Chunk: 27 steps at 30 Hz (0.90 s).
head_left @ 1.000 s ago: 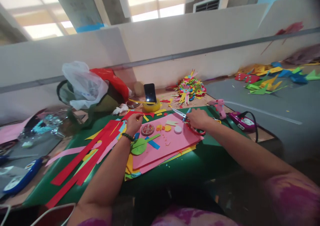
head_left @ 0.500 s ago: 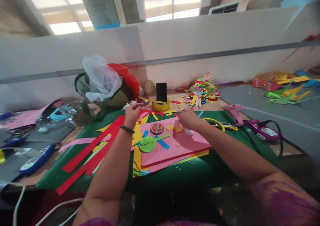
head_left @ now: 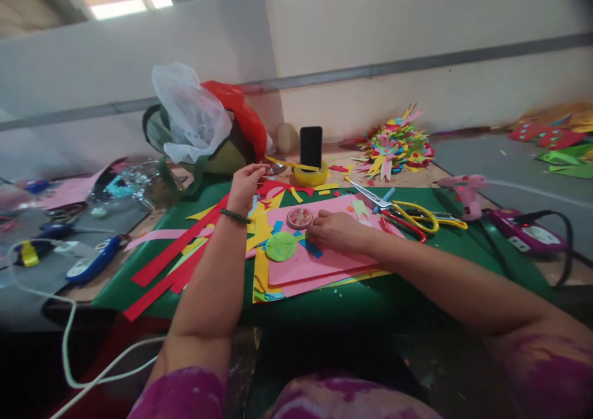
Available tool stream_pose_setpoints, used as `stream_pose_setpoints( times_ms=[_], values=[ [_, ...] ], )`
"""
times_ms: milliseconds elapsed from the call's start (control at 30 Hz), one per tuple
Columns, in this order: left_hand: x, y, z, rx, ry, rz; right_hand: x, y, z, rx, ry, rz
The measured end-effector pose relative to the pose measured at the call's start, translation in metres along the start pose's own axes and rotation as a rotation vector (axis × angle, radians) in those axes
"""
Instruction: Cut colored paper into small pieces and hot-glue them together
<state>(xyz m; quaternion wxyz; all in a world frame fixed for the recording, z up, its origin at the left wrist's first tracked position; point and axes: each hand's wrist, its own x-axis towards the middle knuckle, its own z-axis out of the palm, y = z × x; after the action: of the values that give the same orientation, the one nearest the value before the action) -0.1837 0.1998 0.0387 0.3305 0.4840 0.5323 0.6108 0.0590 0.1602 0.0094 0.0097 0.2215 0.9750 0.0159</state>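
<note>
Green matting (head_left: 398, 301) lies beneath pink paper (head_left: 296, 272). Over the paper, the right hand (head_left: 336, 230) has bent fingers, grip unclear; the left hand (head_left: 248, 185), farther off, pinches narrowly, contents unclear. One round disc (head_left: 300, 217), without long axis, sits immediately left of the right fingertips.

No readable text, brand or number on my feed. White plastic bag (head_left: 188, 113), far edge of bench (head_left: 339, 154), left of middle: faint bluish print, too blurred for me. Purple box (head_left: 532, 228), past right end of green mat (head_left: 398, 301): pale patches on top, can't tell if lettering. Blue-and-white device (head_left: 95, 261), off the mat's left edge: face too blurred. Round disc (head_left: 299, 217), toward pink sheet's (head_left: 290, 272) far edge: patterned, I can't make out letters.
</note>
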Motion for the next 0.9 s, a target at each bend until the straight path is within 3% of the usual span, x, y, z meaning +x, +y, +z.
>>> stream_pose_setpoints(
  times_ms=[200,400,900],
  values=[
    [-0.009,-0.001,0.016,0.139,-0.171,0.061,0.007,-0.009,0.001,-0.001,-0.054,0.043],
    [-0.017,-0.001,0.029,0.208,-0.304,0.114,0.005,-0.009,-0.002,0.09,-0.044,0.2],
    [-0.023,-0.001,0.034,0.33,-0.399,0.208,-0.002,-0.005,-0.006,0.375,-0.102,0.345]
  ],
)
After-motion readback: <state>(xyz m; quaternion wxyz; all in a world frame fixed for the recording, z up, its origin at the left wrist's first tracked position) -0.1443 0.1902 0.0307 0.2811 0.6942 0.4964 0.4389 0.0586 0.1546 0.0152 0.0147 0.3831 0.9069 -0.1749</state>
